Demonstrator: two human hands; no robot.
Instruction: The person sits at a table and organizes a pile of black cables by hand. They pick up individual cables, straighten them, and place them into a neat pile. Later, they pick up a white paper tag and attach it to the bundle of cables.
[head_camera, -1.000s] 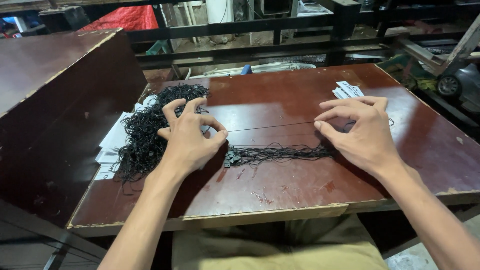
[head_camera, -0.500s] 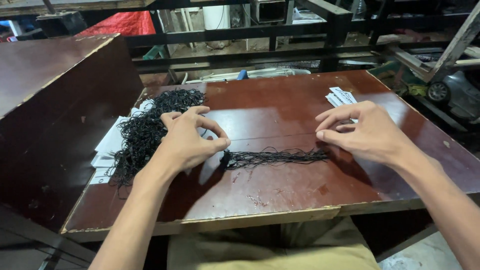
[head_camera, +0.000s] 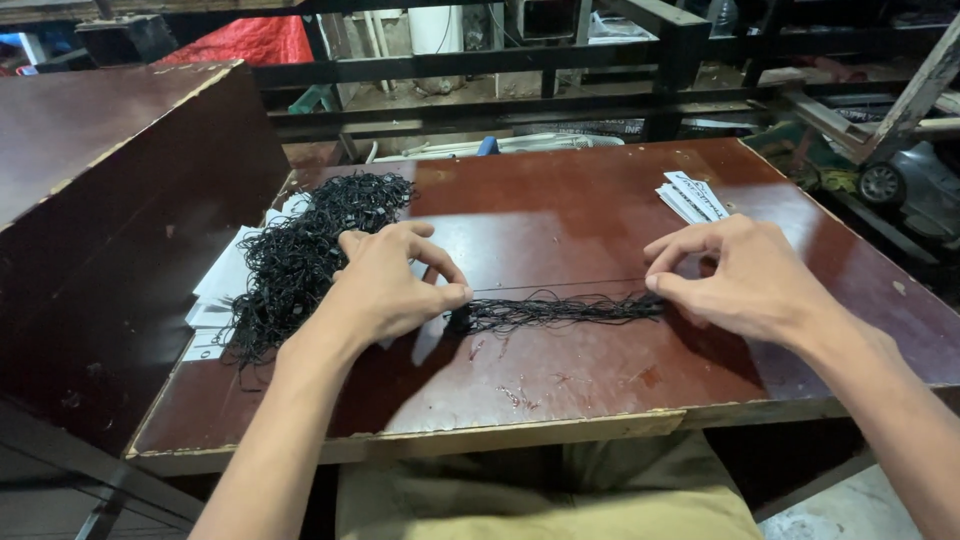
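Note:
A thin black string (head_camera: 560, 290) runs taut between my two hands above a dark red table (head_camera: 560, 380). My left hand (head_camera: 385, 285) pinches its left end with thumb and forefinger. My right hand (head_camera: 740, 275) pinches the right end the same way. Just below the taut string lies a stretched bundle of black strings (head_camera: 550, 312), reaching from one hand to the other. A big tangled heap of black strings (head_camera: 300, 255) sits on the table to the left of my left hand, partly on white paper sheets (head_camera: 225, 275).
A small stack of white paper tags (head_camera: 690, 197) lies at the table's far right. A tall dark red board (head_camera: 110, 220) stands along the left. Black metal rails (head_camera: 480, 65) run behind the table. A wheeled cart (head_camera: 885, 180) stands at the far right.
Both hands stay pinched on the string and have drawn slightly nearer the table's front edge. The bundle beneath them lies a little straighter.

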